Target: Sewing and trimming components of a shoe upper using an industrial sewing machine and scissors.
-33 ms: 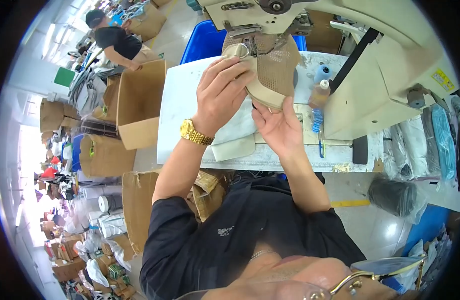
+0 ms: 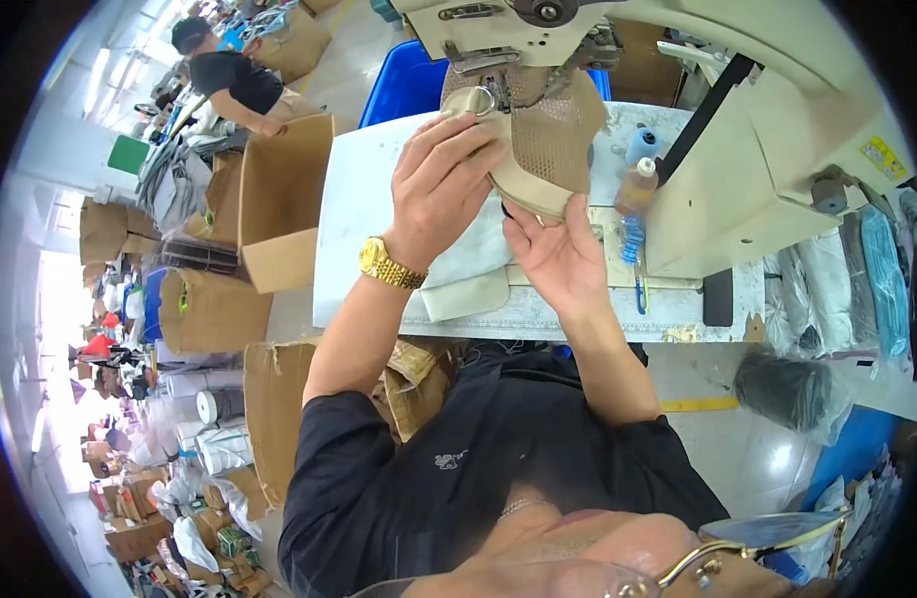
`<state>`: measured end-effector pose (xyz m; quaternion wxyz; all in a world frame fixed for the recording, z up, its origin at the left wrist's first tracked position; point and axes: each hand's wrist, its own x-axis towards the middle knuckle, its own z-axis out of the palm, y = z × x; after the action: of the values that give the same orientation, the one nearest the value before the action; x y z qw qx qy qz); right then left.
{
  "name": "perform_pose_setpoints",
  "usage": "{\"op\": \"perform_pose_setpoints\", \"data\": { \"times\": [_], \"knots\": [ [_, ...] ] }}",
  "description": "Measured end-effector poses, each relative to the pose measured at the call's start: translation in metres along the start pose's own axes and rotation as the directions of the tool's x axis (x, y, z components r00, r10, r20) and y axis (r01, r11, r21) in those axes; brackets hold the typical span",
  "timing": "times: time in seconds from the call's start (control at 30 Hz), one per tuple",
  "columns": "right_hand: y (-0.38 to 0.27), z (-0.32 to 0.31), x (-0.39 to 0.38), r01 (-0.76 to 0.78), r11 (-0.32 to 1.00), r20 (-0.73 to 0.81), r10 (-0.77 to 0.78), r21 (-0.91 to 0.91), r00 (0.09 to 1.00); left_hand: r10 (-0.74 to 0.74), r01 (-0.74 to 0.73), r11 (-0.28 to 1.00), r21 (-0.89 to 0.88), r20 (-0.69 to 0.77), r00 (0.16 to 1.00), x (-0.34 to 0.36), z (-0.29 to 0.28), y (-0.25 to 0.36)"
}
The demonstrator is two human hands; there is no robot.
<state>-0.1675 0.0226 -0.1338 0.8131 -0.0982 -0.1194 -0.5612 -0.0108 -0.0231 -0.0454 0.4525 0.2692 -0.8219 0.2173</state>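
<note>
A tan mesh fabric piece (image 2: 548, 130) with a padded rim and a metal ring sits under the head of a cream industrial sewing machine (image 2: 777, 149). My left hand (image 2: 439, 189), with a gold watch (image 2: 389, 264) on the wrist, grips the piece's left edge from above, by the ring. My right hand (image 2: 558, 254) is palm up below it, and its fingertips pinch the lower rim. Beige fabric pieces (image 2: 468, 289) lie under my left wrist on the white table (image 2: 359, 219).
A small bottle (image 2: 638, 189) and a blue thread spool (image 2: 641, 145) stand right of my hands. An open cardboard box (image 2: 279, 199) is at the table's left, and a blue bin (image 2: 409, 85) is behind it. Another person (image 2: 234, 80) works far left among boxes and rolls.
</note>
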Motion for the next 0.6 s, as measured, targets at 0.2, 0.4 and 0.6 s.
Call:
{"op": "perform_pose_setpoints", "data": {
  "times": [0.2,0.4,0.6],
  "knots": [
    [-0.004,0.000,-0.002,0.022,0.989,0.027,-0.018,-0.149,0.999,-0.046,0.047,0.999,0.013,-0.023,0.999,-0.001,0.001,0.005],
    [-0.005,0.006,0.003,0.030,0.991,0.012,-0.029,-0.131,1.000,-0.053,0.054,0.998,0.032,-0.046,0.998,0.001,0.004,0.005],
    [-0.004,0.012,0.011,0.057,0.983,-0.015,-0.061,-0.176,0.998,-0.075,0.075,0.997,-0.007,-0.066,0.995,0.006,0.010,-0.003]
  ]
}}
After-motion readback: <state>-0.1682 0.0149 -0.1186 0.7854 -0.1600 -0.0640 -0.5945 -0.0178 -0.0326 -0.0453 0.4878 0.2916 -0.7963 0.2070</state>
